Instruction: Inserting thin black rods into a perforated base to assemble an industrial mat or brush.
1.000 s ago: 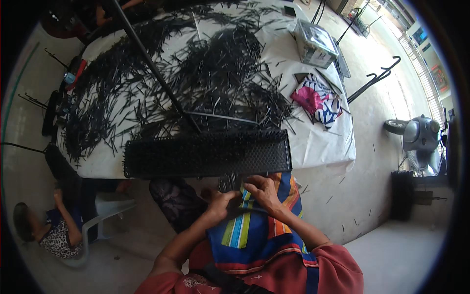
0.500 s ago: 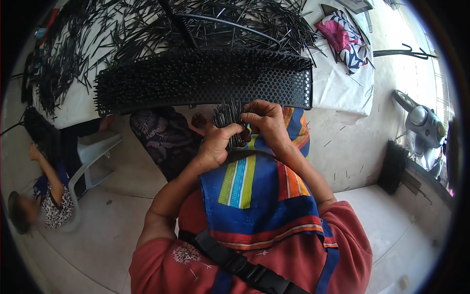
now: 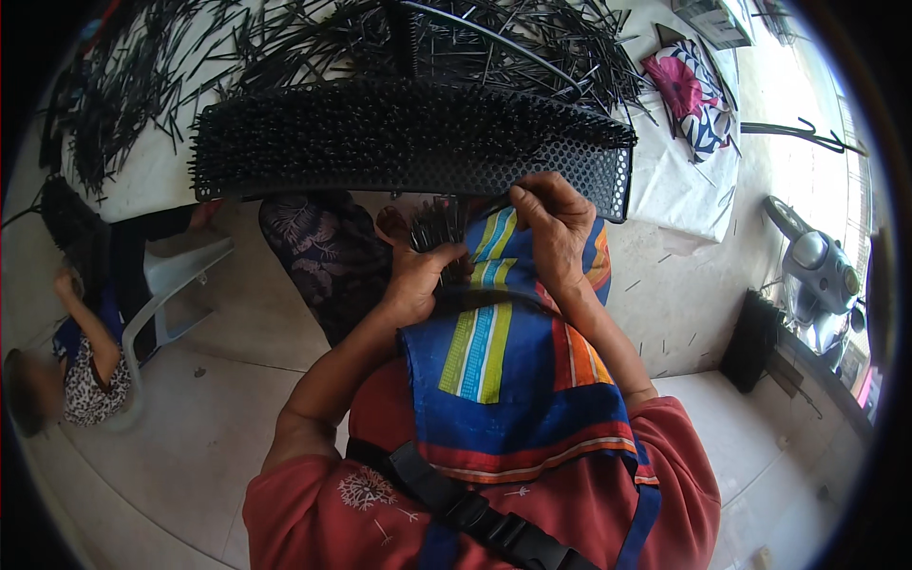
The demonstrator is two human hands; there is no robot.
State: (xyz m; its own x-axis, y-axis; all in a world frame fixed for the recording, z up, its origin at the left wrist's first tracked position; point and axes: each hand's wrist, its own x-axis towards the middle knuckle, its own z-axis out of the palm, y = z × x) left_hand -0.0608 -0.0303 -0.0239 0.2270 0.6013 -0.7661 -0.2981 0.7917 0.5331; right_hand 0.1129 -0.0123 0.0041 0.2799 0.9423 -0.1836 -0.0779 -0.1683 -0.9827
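My left hand (image 3: 416,277) is closed around a bundle of thin black strips (image 3: 437,224), their ends fanning upward over my lap. To its right, my right hand (image 3: 560,220) pinches a thin black strip (image 3: 489,206) between thumb and fingers, just below the front edge of a long black perforated panel (image 3: 581,173). Black bristle-like pieces (image 3: 361,128) stand densely in most of the panel's holes. Bare holes show along its front and at the right end. A blue apron with coloured stripes (image 3: 513,418) covers my lap.
Loose black strips (image 3: 313,43) lie heaped on a white-covered table (image 3: 679,204) behind the panel. A curved dark rod (image 3: 494,43) crosses them. A patterned cloth (image 3: 698,100) lies at the right. Another person (image 3: 95,366) sits at left by a pale chair (image 3: 180,294); a scooter (image 3: 817,261) stands far right.
My right hand has moved right and a little up, away from the bundle, with a strip in its fingers. The left hand keeps its grip on the bundle. The view has shifted slightly.
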